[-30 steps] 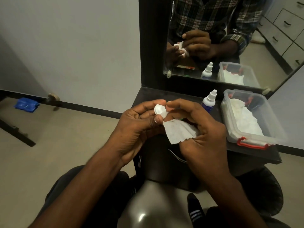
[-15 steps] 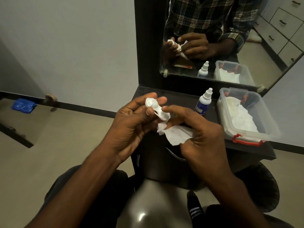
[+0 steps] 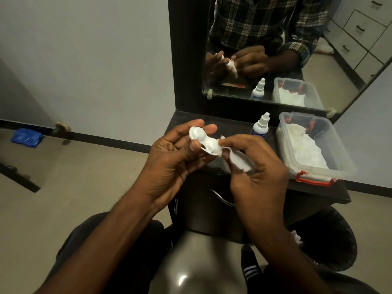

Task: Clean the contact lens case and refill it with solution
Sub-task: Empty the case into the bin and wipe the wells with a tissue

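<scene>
My left hand [image 3: 176,158] holds a white contact lens case [image 3: 201,141] between thumb and fingers, with one round cup showing at the upper left. My right hand [image 3: 254,166] pinches a white tissue [image 3: 237,160] and presses a fold of it against the right end of the case. A solution bottle [image 3: 260,126] with a white nozzle and a blue label stands upright on the dark dresser top [image 3: 229,124], just behind my right hand.
A clear plastic box [image 3: 339,162] with red clips holds crumpled white tissue on the right of the dresser. A mirror [image 3: 297,49] stands behind it. A black bin [image 3: 331,240] sits on the floor at lower right, and a blue cloth [image 3: 25,137] lies at far left.
The case has come out from behind the tissue and lies more exposed in my left hand. My right hand's tissue now works at the case's right end.
</scene>
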